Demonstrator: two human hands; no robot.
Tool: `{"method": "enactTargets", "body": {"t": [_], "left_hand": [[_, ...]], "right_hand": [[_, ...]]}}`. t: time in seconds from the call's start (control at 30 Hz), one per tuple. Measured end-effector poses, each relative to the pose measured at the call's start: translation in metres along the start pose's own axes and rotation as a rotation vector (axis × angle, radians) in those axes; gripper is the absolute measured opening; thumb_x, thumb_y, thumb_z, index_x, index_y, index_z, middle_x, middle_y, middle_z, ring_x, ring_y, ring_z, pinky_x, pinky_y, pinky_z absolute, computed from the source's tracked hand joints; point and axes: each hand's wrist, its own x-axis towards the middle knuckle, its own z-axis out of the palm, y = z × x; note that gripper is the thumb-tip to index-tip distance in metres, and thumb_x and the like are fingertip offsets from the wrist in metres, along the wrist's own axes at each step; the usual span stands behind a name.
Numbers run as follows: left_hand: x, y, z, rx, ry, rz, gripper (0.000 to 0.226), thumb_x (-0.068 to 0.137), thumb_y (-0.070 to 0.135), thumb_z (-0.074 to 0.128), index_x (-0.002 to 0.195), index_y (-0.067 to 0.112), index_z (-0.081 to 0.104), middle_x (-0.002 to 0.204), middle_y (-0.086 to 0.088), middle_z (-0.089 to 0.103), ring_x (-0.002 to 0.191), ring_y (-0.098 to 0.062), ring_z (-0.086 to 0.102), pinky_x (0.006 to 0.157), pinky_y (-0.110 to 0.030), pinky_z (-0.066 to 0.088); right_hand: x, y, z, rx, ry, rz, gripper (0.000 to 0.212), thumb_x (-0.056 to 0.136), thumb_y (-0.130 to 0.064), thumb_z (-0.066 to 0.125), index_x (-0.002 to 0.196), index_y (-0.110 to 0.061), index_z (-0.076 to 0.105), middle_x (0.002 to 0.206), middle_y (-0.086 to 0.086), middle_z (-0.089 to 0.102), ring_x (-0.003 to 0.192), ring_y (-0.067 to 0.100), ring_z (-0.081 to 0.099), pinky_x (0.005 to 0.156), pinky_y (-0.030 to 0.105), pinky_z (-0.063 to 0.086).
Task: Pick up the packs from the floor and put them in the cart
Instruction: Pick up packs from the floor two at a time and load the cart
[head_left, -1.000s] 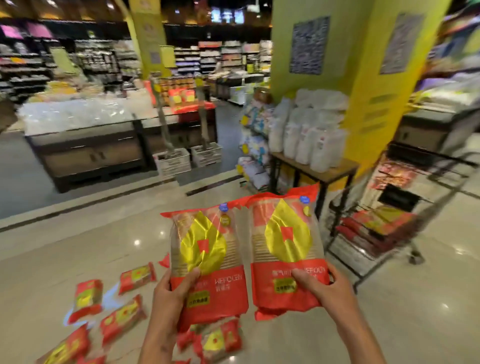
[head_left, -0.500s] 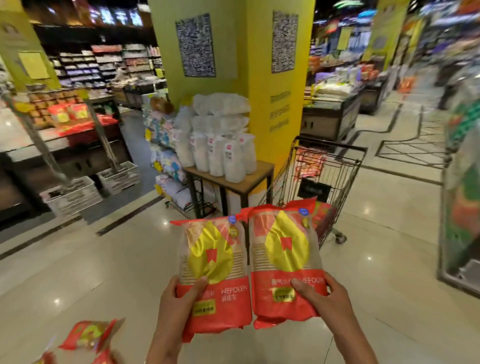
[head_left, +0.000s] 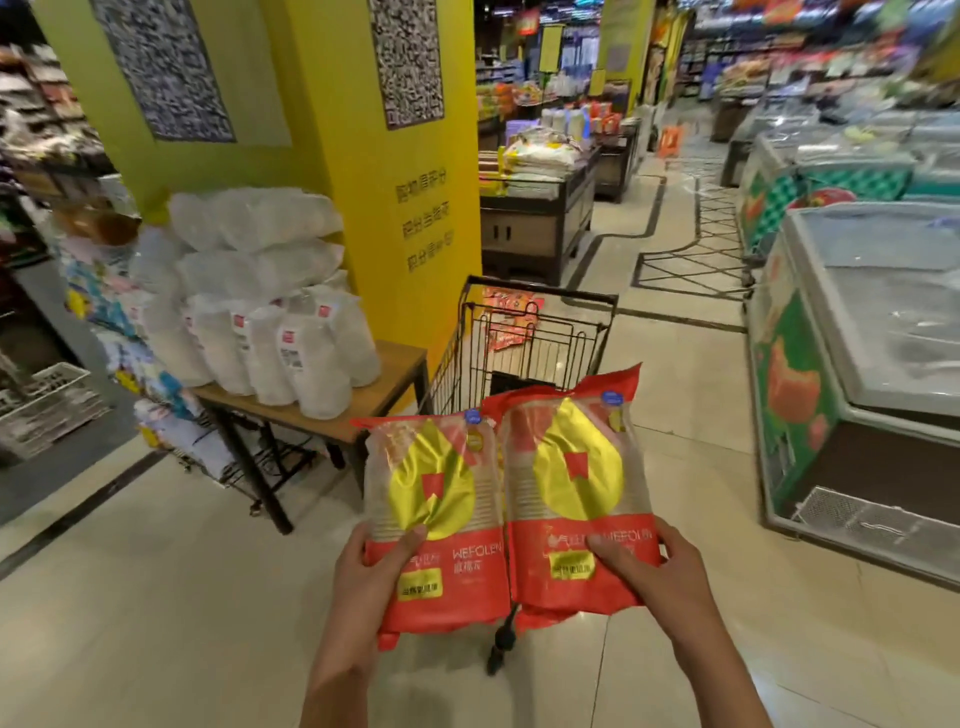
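Packs (head_left: 519, 499) above beige tiled floor (head_left: 171, 597), supermarket aisle.

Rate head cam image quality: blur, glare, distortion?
Head view: the two red-and-yellow plastic packs and both hands, left and right, are sharp; the far aisle at upper right smears with motion blur; the glossy tiled floor shows soft sheen; wide-angle bends the white chest freezer edges; the black wire cart is legible.

Glossy tiled floor (head_left: 156, 597), yellow pillar (head_left: 332, 171), wooden table (head_left: 384, 387), freezers (head_left: 857, 364).
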Motion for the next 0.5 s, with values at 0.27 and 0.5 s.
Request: {"method": "enactTargets", "body": {"t": [0.27,0.5], "left_hand": [[0.134,0.005,0.132,-0.038,0.084,-0.042,0.109,0.017,0.073,0.092,0.112,0.024,0.069,0.103,-0.008,0.079,0.093,-0.034,0.076,0.086,-0.055,0.060],[0.229,0.018,0.216,-0.064,0.132,-0.028,0.077,0.046,0.064,0.093,0.113,0.032,0.072,0.107,-0.004,0.079,0.103,-0.032,0.073,0.095,-0.058,0.055]], "right_hand": [[0.199,-0.024,-0.055,-0.034,-0.044,-0.030,0.076,0.051,-0.042,0.098,0.116,-0.020,0.064,0.108,0.004,0.071,0.089,0.019,0.074,0.069,0.032,0.061],[0.341,-0.047,-0.050,-0.088,-0.152,-0.027,0.081,0.038,-0.058,0.094,0.108,-0.027,0.067,0.102,0.002,0.072,0.085,0.017,0.075,0.067,0.030,0.062]]}}
